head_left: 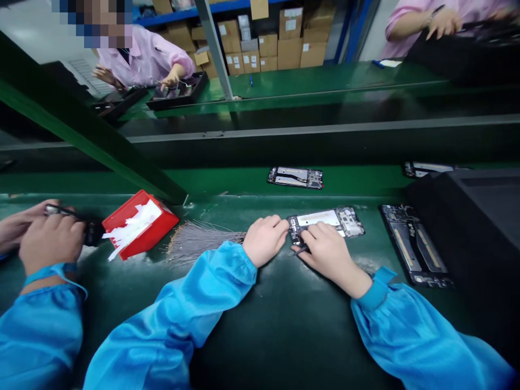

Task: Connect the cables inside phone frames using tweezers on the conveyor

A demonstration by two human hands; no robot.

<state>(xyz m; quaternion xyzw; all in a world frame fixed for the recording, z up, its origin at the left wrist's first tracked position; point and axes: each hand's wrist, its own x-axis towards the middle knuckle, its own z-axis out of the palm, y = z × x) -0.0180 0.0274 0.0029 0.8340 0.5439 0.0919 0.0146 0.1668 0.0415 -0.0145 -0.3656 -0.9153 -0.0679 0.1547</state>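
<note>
An open phone chassis (331,221) with a white battery area and exposed circuit boards lies flat on the dark green bench. My left hand (266,238) rests curled against its left end, fingers touching the frame. My right hand (327,250) presses on the lower left corner of the chassis and pinches a thin dark tool (299,249), whose tip points left between my two hands. Both sleeves are bright blue.
A pile of thin grey strips (195,241) lies left of my left hand, beside a red tray (140,223) with white scraps. Another chassis (414,245) lies right, next to a black box (479,227). A co-worker's hands (44,233) work at far left. More chassis (295,177) sit on the conveyor.
</note>
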